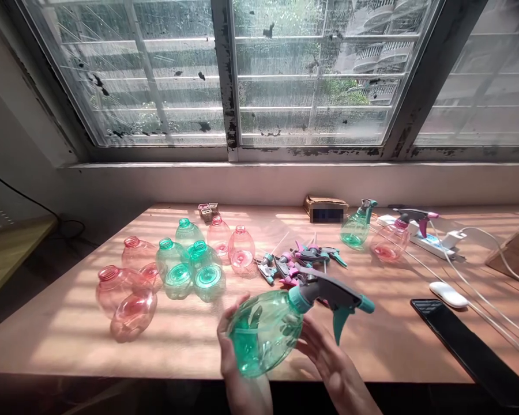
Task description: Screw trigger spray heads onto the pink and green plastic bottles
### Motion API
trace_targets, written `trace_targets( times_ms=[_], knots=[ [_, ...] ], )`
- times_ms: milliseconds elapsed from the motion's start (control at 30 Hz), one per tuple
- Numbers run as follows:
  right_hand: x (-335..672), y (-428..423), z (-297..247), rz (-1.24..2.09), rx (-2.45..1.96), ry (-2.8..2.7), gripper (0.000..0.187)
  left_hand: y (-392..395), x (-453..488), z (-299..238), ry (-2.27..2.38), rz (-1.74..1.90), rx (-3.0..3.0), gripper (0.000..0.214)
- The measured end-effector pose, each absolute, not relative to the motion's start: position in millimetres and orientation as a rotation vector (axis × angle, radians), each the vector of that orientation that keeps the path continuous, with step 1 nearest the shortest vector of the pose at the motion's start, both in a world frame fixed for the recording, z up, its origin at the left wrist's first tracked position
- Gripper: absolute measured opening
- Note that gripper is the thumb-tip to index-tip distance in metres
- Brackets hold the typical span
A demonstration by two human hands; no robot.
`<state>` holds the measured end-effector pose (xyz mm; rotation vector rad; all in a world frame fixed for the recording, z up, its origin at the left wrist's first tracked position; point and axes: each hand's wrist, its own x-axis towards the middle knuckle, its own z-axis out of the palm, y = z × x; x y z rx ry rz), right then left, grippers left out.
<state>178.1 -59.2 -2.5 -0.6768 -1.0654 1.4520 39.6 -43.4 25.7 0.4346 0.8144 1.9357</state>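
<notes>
A green transparent spray bottle (263, 334) is held tilted above the table's front edge, its trigger head (328, 291) to the right. The head is grey with a teal collar, trigger and nozzle. My left hand (242, 369) is wrapped round the bottle's base. Against the bottle's lower right side is my right hand (328, 357), its fingers curled and the tips partly hidden behind the plastic. Just beyond lies a pile of loose trigger heads (285, 265) in grey, pink and teal.
Several open bottles, pink (241, 253) and green (205, 274), stand on the left. Complete green (355, 230) and pink (389, 242) spray bottles stand back right, near a power strip (432, 245), white mouse (448, 294), black phone (458, 340) and cables. A small cardboard box (313, 203) sits behind.
</notes>
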Motion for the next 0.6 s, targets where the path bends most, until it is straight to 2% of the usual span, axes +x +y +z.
trace_targets(
  times_ms=[67, 133, 200, 333, 433, 533, 600],
  knots=[
    [167.6, -56.6, 1.3, 1.295, -0.743, -1.11, 0.085, -41.4, 52.0, 12.0, 0.848, 1.858, 0.672, 0.043],
    [166.1, -57.1, 11.5, 1.101, -0.966, -1.068, 0.071, -40.6, 58.5, 3.6, 0.842, 1.703, 1.012, 0.049],
    [175.7, -58.9, 23.3, 0.923, -1.218, -0.991, 0.069, -39.9, 57.3, 0.0, 0.826, 1.49, 1.285, 0.056],
    [221.9, -51.6, 40.2, 0.476, -1.694, -0.956, 0.095, -38.8, 39.9, -0.1, 0.868, 1.254, 1.433, 0.052],
    [267.3, -27.9, 48.3, 0.251, -1.885, -0.898, 0.094, -39.6, 22.5, 5.9, 0.882, 1.305, 1.414, 0.042],
    [306.3, 7.1, 53.6, 0.211, -2.036, -0.949, 0.094, -41.3, 2.6, 22.6, 0.642, 1.551, 1.535, 0.036],
    [323.9, 31.7, 53.7, 0.177, -2.085, -0.965, 0.097, -45.1, -11.5, 38.3, 0.483, 1.654, 1.554, 0.044]
  ],
)
